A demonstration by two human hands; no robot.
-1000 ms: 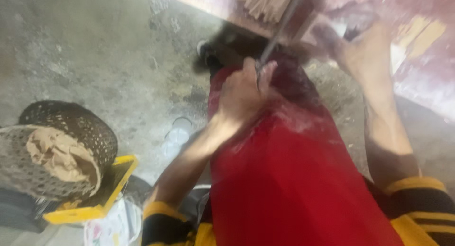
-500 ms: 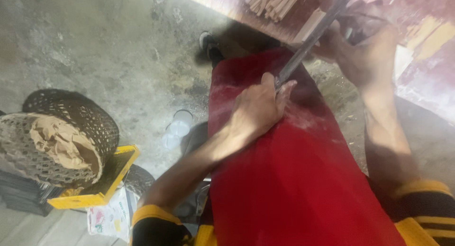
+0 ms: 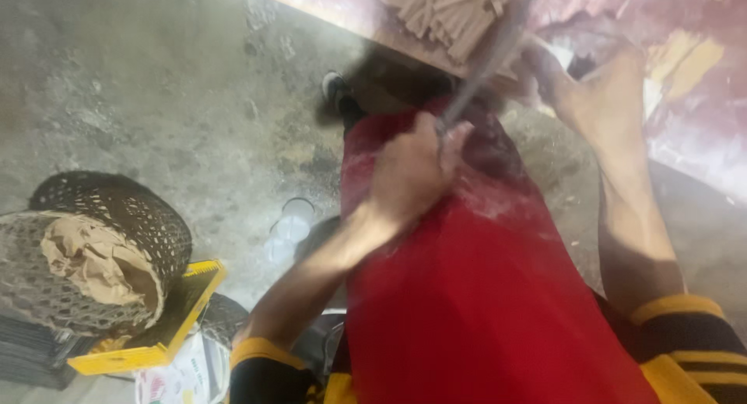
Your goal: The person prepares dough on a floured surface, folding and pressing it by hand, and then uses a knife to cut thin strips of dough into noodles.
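Note:
My left hand (image 3: 412, 170) is closed around the handle of a long grey metal blade (image 3: 490, 54) that slants up to the right, over my red apron (image 3: 475, 295). Its far end reaches a bundle of pale wooden sticks (image 3: 447, 11) lying on a reddish work surface (image 3: 342, 7). My right hand (image 3: 599, 89) rests on that surface by the blade's far end; its fingers are blurred and partly hidden, so what they hold is unclear.
On the concrete floor (image 3: 156, 85) at left stand two woven baskets (image 3: 109, 225) with crumpled brown paper, on a yellow crate (image 3: 156, 334). A clear cup (image 3: 292, 221) stands near my leg. A dark shoe (image 3: 334, 89) shows under the work surface.
The view has shifted slightly; my left hand with the blade has moved a little down and left along the apron. My right hand stays at the work surface.

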